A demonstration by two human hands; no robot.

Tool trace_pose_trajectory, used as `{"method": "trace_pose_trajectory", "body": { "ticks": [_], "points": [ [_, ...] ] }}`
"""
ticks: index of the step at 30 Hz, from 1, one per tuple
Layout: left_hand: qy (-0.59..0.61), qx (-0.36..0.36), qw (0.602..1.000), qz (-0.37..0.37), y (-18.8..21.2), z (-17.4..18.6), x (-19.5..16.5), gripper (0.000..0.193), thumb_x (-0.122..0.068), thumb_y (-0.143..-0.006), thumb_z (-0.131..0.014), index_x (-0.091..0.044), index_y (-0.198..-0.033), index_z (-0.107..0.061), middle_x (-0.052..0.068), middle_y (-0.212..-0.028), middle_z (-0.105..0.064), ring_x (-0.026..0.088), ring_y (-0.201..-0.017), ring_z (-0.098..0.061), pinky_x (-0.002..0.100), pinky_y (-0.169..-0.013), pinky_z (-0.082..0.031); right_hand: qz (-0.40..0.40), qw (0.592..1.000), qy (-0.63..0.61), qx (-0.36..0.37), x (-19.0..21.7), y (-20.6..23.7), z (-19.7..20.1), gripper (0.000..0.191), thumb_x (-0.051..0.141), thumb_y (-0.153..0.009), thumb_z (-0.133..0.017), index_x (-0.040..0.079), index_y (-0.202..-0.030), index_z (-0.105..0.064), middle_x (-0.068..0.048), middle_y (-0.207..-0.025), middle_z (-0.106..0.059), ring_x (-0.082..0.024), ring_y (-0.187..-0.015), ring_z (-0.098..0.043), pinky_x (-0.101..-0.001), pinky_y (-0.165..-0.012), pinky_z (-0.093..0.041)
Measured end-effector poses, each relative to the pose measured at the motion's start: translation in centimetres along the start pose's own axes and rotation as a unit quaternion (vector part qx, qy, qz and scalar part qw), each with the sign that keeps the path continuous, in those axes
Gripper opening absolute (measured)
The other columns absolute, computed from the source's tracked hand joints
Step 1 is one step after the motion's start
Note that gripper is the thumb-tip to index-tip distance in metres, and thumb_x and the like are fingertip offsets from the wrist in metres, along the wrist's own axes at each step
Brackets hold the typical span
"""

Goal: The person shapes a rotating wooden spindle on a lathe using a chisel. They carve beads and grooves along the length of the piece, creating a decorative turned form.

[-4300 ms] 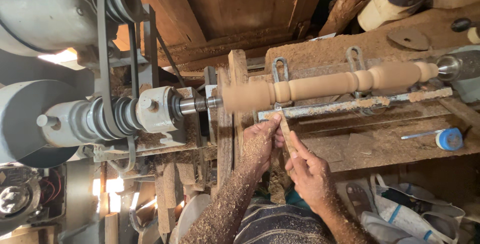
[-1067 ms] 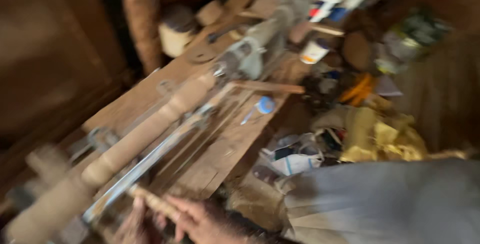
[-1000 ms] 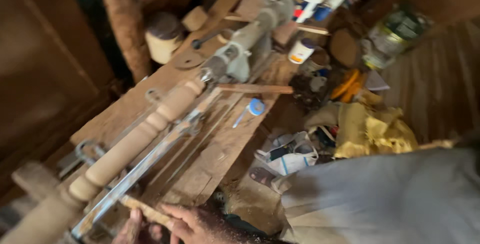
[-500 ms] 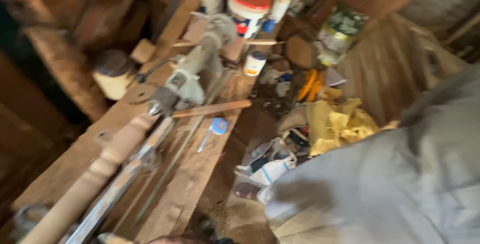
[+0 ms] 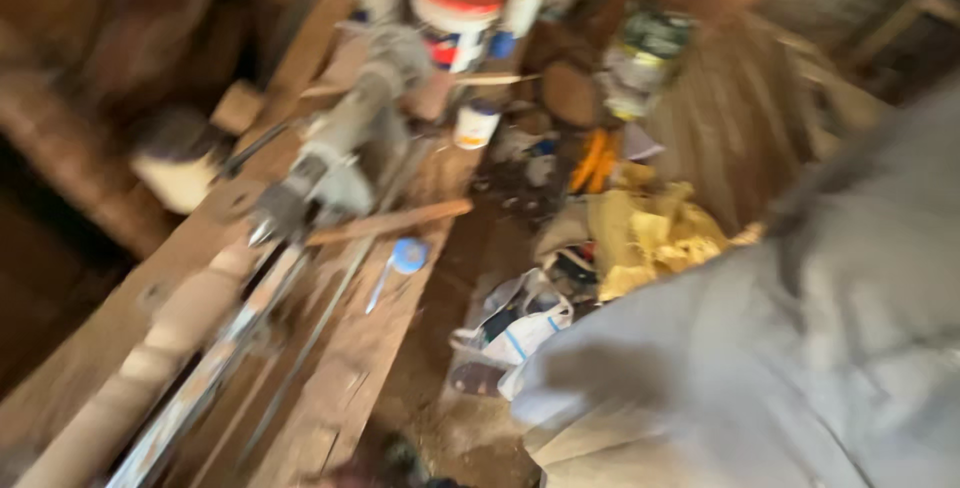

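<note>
Neither hand shows in this blurred view, so whether they grip anything cannot be told. Nearest the bottom edge, a turned wooden spindle (image 5: 170, 333) lies along the lathe bench (image 5: 350, 378), its far end meeting the grey tailstock (image 5: 335, 163). A loose wooden stick (image 5: 390, 220) and a blue-capped tool (image 5: 398, 260) rest just beside it. At the bench's far end stands a red-lidded tub (image 5: 455, 8). What seems to be grey cloth (image 5: 760, 368) fills the lower right.
</note>
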State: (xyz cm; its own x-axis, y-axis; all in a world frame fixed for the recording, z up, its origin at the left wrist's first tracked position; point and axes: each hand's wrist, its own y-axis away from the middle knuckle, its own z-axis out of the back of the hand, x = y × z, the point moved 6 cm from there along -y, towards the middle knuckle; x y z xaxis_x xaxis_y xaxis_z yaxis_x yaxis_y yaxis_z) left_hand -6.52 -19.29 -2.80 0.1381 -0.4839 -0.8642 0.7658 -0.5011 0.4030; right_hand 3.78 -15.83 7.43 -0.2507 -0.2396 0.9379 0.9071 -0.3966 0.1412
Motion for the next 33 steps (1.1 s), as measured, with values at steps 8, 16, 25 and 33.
{"method": "trace_pose_trajectory", "body": {
  "ticks": [8,16,25,33],
  "points": [
    [0.373,0.040,0.927,0.003,10.3,8.5,5.0,0.050,-0.036,-0.096,-0.063,-0.006,-0.136,-0.063,0.005,-0.105,-0.074,0.014,-0.087,-0.071,0.030,-0.080,-0.059,-0.107,0.974,-0.193,0.041,-3.2,-4.0,-4.8,0.023,0.012,-0.092,-0.063,0.008,-0.115,-0.063,-0.003,-0.095,-0.075,-0.012,-0.081,-0.072,-0.0319,-0.067,-0.064],
    [0.439,-0.002,0.898,-0.026,13.7,9.7,6.0,0.042,-0.020,-0.107,-0.061,0.001,-0.143,-0.055,0.004,-0.100,-0.070,0.008,-0.082,-0.065,0.024,-0.072,-0.054,-0.079,0.976,0.060,0.196,2.5,-5.8,-10.1,0.046,0.011,-0.089,-0.068,0.008,-0.133,-0.054,-0.014,-0.099,-0.080,-0.016,-0.084,-0.077,-0.0310,-0.067,-0.062],
    [0.404,-0.107,0.909,-0.005,13.6,11.8,6.0,0.058,-0.011,-0.101,-0.052,-0.009,-0.156,-0.032,0.005,-0.094,-0.068,0.010,-0.063,-0.064,0.024,-0.051,-0.052,-0.008,0.986,0.067,0.150,4.7,-8.3,-13.9,0.050,0.010,-0.093,-0.066,0.011,-0.143,-0.058,-0.011,-0.092,-0.080,-0.011,-0.076,-0.072,-0.0268,-0.065,-0.059],
    [0.412,-0.172,0.895,-0.024,11.6,12.5,4.2,0.049,-0.024,-0.110,-0.043,-0.006,-0.155,-0.037,0.006,-0.084,-0.059,0.007,-0.046,-0.052,0.021,-0.041,-0.043,-0.015,0.988,-0.011,0.151,1.4,-11.3,-15.2,0.050,0.010,-0.092,-0.068,0.003,-0.140,-0.057,-0.009,-0.093,-0.078,-0.009,-0.073,-0.069,-0.0241,-0.062,-0.057]
  ]
}}
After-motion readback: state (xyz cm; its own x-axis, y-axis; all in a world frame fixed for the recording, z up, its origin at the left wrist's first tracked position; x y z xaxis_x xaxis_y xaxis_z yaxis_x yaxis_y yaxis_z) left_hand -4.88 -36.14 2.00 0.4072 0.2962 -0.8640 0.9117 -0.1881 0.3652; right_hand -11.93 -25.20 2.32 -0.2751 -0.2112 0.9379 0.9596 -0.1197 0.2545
